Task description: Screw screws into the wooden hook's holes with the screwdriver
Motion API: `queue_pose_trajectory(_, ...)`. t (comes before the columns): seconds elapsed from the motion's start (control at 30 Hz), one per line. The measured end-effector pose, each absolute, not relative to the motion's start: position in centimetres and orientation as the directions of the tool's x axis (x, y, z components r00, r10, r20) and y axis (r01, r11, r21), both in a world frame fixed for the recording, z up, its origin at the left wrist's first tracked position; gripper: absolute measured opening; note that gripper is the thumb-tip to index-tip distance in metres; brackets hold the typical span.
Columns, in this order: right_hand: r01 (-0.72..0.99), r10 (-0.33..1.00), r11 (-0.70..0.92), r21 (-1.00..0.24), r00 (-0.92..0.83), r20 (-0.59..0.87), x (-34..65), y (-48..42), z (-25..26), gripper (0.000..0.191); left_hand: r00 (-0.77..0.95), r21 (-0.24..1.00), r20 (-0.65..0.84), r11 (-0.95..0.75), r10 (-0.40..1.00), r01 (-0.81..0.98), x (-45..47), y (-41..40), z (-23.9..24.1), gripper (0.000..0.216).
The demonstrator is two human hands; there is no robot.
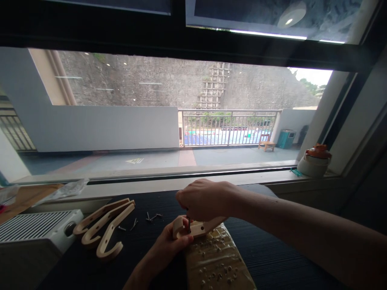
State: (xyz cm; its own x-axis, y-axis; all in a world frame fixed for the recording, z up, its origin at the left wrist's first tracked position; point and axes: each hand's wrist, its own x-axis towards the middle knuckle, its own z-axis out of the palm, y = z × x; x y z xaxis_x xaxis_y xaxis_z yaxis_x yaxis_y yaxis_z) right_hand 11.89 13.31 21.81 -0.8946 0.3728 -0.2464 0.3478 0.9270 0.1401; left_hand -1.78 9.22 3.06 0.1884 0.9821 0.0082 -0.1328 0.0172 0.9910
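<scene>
Hook (pixel 198 229) sits in left hand (pixel 167 243); 3 hooks (pixel 110 230) lie apart.

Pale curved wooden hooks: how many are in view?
4. Three pale wooden hooks lie side by side on the black tabletop, left of the bare left hand; the fourth hook is in that hand, partly covered by the right hand.

Daylight from the window (pixel 157 129) backlights the right hand (pixel 202 200), leaving the black tabletop (pixel 266 257) dim; a round lamp (pixel 292 15) glows above, and the edges look stretched.
</scene>
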Motion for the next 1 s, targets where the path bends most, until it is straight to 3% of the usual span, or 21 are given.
queue_pose_trajectory(0.3,0.451,0.462,0.887,0.102,-0.849,-0.257,12.53,13.25,22.21,0.027,0.165,0.996,-0.006,0.021,0.986,-0.09,-1.88,8.96,3.42,0.03)
queue_pose_trajectory(0.57,0.392,0.397,0.917,0.074,-0.884,-0.248,12.33,13.51,21.94,0.021,0.163,0.998,0.021,-0.01,0.986,-0.064,-1.58,8.87,3.79,0.029)
queue_pose_trajectory(1.0,0.435,0.445,0.895,0.095,-0.863,-0.241,12.37,13.82,22.34,0.027,0.192,0.997,0.035,-0.02,0.981,-0.078,-1.87,8.94,3.76,0.022)
